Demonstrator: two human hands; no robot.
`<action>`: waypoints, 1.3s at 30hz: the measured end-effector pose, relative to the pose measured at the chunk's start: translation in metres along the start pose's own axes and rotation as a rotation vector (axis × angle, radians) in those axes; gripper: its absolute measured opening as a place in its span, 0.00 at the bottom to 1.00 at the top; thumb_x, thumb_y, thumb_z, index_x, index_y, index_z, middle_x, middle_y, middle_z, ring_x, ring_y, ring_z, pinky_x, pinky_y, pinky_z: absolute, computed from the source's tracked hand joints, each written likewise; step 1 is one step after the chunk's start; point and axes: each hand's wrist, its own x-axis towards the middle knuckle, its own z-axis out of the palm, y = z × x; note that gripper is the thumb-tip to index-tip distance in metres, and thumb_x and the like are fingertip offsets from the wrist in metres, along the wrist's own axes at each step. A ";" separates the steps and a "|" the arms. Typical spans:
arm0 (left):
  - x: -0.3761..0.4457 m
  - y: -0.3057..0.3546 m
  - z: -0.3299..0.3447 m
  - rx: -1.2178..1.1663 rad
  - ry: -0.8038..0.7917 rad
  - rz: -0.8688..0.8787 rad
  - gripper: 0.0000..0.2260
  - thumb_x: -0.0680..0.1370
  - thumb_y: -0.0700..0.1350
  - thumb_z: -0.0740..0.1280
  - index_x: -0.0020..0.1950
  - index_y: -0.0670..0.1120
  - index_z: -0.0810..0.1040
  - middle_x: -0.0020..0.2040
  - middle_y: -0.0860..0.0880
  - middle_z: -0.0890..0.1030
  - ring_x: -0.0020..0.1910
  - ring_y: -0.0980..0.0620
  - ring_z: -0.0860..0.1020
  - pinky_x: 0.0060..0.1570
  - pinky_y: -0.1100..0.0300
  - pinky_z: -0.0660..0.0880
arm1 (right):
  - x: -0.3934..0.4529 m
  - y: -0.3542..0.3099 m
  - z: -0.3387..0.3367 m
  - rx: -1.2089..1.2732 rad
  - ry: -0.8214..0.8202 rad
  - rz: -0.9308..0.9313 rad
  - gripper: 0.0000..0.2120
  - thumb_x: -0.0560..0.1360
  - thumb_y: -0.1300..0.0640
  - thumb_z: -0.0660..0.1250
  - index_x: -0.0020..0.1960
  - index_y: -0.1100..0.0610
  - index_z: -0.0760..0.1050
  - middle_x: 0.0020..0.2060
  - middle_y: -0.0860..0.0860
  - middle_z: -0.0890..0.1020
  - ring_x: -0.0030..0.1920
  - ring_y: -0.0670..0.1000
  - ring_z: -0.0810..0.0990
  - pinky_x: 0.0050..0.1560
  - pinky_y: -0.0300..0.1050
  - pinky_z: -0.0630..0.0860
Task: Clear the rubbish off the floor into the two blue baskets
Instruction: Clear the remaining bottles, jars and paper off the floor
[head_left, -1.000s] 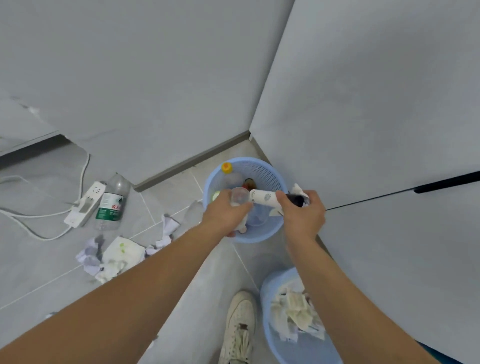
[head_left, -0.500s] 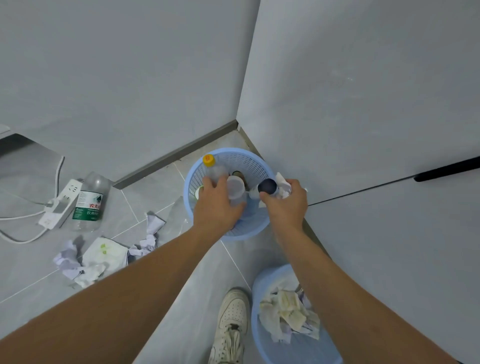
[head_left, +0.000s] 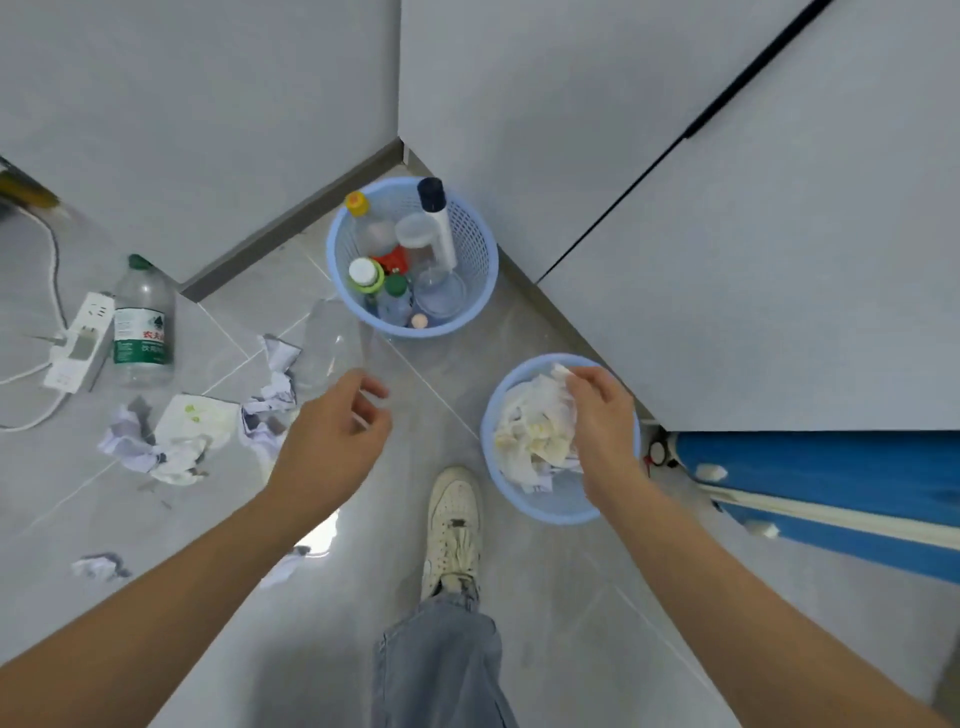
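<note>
Blue plastic mesh forms both baskets. The far basket stands in the corner where the two grey walls meet, and it holds bottles and clear containers: a white tube with a dark cap leans against its rim, a bottle with a yellow cap stands beside it, and a clear cup lies toward the front. The near basket sits just beside the right-hand wall and is packed with crumpled paper.

The right hand hovers over the near basket, its fingertips pinching a white scrap at the top of the paper heap. The left hand hangs above the tiled floor between the baskets and the litter, fingers loosely curled and holding nothing.

Rubbish lies on the floor to the left: a clear bottle with a green label on its side, a stained white sheet, crumpled paper wads near it, and another wad closer in. A white power strip with its cable lies just beside the bottle. A white sneaker stands near the near basket, with a jeans leg above it.
</note>
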 end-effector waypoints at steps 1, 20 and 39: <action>-0.017 -0.013 0.003 0.005 -0.028 -0.016 0.06 0.79 0.43 0.67 0.52 0.54 0.76 0.41 0.51 0.79 0.31 0.57 0.77 0.31 0.63 0.71 | -0.005 0.018 -0.008 -0.067 0.015 -0.007 0.07 0.79 0.58 0.65 0.45 0.51 0.79 0.37 0.45 0.81 0.38 0.45 0.80 0.38 0.40 0.76; -0.116 -0.164 -0.036 0.139 -0.020 -0.340 0.03 0.79 0.49 0.66 0.51 0.55 0.74 0.39 0.52 0.82 0.36 0.53 0.79 0.39 0.55 0.75 | -0.077 0.072 0.056 -0.721 -0.248 -0.459 0.09 0.78 0.59 0.67 0.57 0.53 0.79 0.54 0.49 0.74 0.51 0.53 0.79 0.53 0.54 0.78; -0.049 -0.357 0.080 0.260 0.099 -0.387 0.25 0.77 0.58 0.68 0.71 0.61 0.64 0.64 0.53 0.63 0.62 0.51 0.67 0.42 0.58 0.76 | -0.020 0.179 0.401 -1.361 -0.712 -0.918 0.46 0.64 0.45 0.81 0.75 0.39 0.58 0.75 0.53 0.54 0.70 0.63 0.58 0.47 0.53 0.79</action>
